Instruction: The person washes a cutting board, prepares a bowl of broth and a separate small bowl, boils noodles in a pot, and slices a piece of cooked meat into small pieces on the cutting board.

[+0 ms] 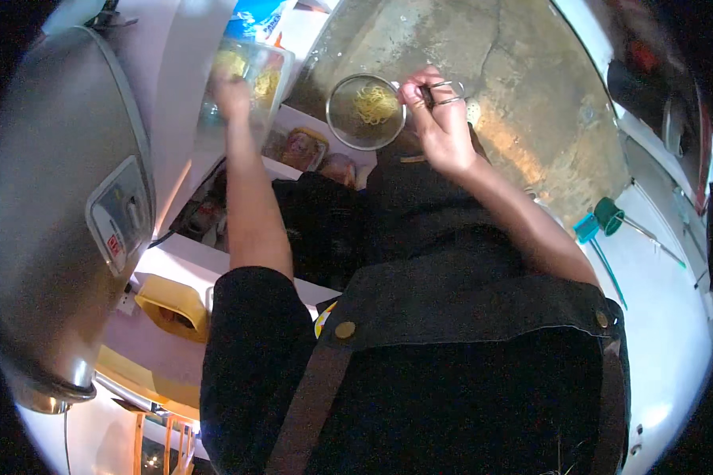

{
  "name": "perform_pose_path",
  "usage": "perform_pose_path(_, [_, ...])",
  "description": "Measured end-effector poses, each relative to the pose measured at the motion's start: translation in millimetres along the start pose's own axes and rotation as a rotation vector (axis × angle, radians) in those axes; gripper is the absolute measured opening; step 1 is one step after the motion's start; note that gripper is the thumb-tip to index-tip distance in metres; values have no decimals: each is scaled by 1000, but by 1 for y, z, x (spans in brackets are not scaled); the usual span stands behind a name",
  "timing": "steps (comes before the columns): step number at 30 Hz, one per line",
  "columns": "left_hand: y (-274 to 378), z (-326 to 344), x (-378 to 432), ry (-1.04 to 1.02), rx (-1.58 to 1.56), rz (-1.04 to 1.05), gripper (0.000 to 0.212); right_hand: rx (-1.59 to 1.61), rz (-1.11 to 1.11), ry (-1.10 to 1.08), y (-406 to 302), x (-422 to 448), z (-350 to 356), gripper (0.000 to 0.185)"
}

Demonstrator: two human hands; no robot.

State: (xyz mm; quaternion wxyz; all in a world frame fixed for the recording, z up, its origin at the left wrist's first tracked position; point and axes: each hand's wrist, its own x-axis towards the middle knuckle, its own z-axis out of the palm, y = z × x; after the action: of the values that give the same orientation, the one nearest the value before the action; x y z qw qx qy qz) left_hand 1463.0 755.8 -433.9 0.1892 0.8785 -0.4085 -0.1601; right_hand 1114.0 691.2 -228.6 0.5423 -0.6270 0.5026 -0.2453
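My right hand (442, 122) grips the handle of a round wire-mesh strainer (340, 127), held level over the floor. Thin yellow noodles (375, 105) lie in the strainer, towards the handle side. My left hand (233, 95) reaches into a clear plastic container (282, 71) that holds clumps of yellow noodles (266, 83). It is blurred, and whether its fingers hold noodles cannot be told.
Packed food in trays (304, 148) stands on a shelf below the container. At the left is a large metal appliance (47, 196); a yellow container (175, 306) is lower left. Green brushes (607, 217) lie at the right. A blue bag (252, 21) stands at the top.
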Motion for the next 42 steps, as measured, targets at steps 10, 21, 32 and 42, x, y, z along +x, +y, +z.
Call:
perform_pose_path(10, [21,-12,3,-424,-429,-374,31,417,-105,75,-6,-5,-21,10])
perform_pose_path(21, [31,-19,-46,-161,-70,39,41,336,-90,102,-1,-2,-26,11])
perform_pose_path(32, [14,-23,-43,-63,-152,463,19,332,-117,88,-3,-7,-31,10])
perform_pose_path(42, [182,-119,-96,-687,-652,-47,14,422,-295,172,-24,-16,-50,5])
